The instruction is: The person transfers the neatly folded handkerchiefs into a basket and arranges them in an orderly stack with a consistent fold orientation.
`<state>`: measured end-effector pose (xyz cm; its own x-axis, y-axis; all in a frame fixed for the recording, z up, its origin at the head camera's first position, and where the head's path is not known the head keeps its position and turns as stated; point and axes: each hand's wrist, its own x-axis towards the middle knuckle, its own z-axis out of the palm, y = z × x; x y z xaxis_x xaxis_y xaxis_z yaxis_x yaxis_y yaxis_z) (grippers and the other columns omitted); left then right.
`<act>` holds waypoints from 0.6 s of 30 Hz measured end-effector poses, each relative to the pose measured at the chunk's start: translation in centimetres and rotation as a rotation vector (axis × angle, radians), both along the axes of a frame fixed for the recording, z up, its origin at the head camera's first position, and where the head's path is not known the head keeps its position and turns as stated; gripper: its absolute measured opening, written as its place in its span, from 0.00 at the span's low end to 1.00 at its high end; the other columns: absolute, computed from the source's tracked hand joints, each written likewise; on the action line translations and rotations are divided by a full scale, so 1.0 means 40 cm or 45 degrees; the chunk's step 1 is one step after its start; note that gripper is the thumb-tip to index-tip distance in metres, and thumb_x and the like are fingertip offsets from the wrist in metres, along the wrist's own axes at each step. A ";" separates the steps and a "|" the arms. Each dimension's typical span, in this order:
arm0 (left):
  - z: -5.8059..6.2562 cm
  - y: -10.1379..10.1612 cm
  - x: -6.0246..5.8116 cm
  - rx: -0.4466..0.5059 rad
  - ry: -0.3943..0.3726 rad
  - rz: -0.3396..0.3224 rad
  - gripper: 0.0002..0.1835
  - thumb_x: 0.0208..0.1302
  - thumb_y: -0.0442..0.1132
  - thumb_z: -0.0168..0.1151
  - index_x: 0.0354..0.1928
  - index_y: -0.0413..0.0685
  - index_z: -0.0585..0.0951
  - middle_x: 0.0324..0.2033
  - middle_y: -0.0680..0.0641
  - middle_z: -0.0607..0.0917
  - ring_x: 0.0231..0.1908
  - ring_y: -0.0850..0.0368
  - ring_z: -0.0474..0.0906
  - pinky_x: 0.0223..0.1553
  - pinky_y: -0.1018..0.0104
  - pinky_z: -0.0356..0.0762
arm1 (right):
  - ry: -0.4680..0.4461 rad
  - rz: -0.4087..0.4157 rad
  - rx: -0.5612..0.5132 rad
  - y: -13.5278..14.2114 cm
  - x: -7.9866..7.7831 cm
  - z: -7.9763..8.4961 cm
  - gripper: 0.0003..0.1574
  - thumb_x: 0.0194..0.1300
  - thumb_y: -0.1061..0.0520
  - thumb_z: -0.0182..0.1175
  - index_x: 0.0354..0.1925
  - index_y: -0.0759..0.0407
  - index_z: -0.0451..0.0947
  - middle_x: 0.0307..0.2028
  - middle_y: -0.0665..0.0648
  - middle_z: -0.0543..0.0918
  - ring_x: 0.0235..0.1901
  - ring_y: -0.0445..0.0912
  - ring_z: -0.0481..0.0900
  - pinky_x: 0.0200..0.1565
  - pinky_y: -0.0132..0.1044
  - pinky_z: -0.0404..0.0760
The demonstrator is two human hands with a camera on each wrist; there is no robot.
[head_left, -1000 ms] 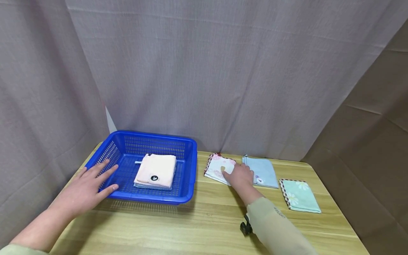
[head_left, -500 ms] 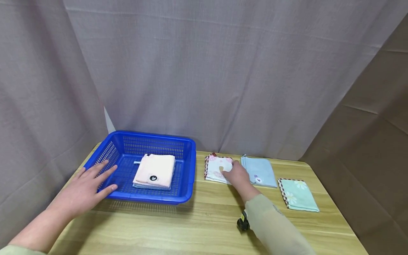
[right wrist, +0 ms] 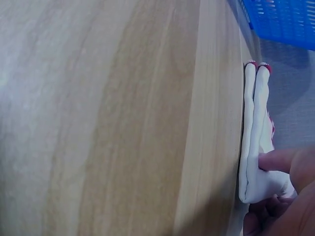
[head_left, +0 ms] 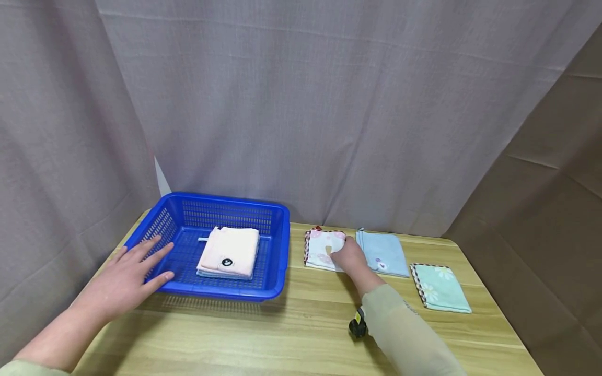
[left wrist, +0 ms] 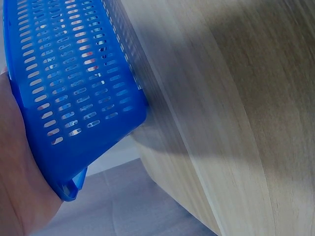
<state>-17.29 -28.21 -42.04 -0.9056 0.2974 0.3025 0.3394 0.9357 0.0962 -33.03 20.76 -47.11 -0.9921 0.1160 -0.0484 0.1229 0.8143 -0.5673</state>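
Head view: we have the pink-and-white cloth (head_left: 319, 251) on the bench (head_left: 301, 334), between the basket (head_left: 221, 291) and the blue cloth (head_left: 389, 248). Folded nearly square, it gives us no clear long axis; its checked trim faces the basket and the far side, where a red tab (head_left: 318, 228) shows. Our right hand (head_left: 352, 258) pinches its right side, thumb (right wrist: 278, 160) on top, other fingers curled at the edge. To grip well, we judge, we should catch every layer together, since soft folds may slide apart, and raise it level. Our left hand (head_left: 120, 282) has its fingers spread over the basket's left side. The green cloth (head_left: 444, 288) lies farthest right.
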 end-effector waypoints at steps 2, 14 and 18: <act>0.000 0.001 -0.001 0.001 0.000 -0.001 0.36 0.69 0.63 0.55 0.72 0.50 0.68 0.70 0.34 0.65 0.68 0.34 0.61 0.64 0.29 0.52 | -0.008 0.001 -0.012 0.003 -0.002 -0.002 0.41 0.56 0.59 0.68 0.63 0.77 0.66 0.57 0.74 0.76 0.56 0.65 0.75 0.60 0.54 0.73; 0.001 0.001 -0.002 0.005 -0.018 0.002 0.37 0.69 0.63 0.55 0.72 0.50 0.68 0.70 0.34 0.65 0.68 0.33 0.61 0.64 0.29 0.52 | -0.021 -0.014 -0.095 0.022 -0.002 -0.013 0.31 0.58 0.59 0.61 0.58 0.74 0.74 0.52 0.72 0.80 0.50 0.60 0.77 0.58 0.51 0.74; 0.000 -0.001 -0.001 0.003 -0.012 0.000 0.36 0.69 0.63 0.55 0.72 0.51 0.68 0.70 0.34 0.65 0.68 0.34 0.61 0.64 0.29 0.52 | 0.028 0.003 -0.084 0.020 0.005 -0.013 0.30 0.62 0.58 0.58 0.60 0.73 0.74 0.54 0.71 0.80 0.53 0.61 0.77 0.59 0.53 0.74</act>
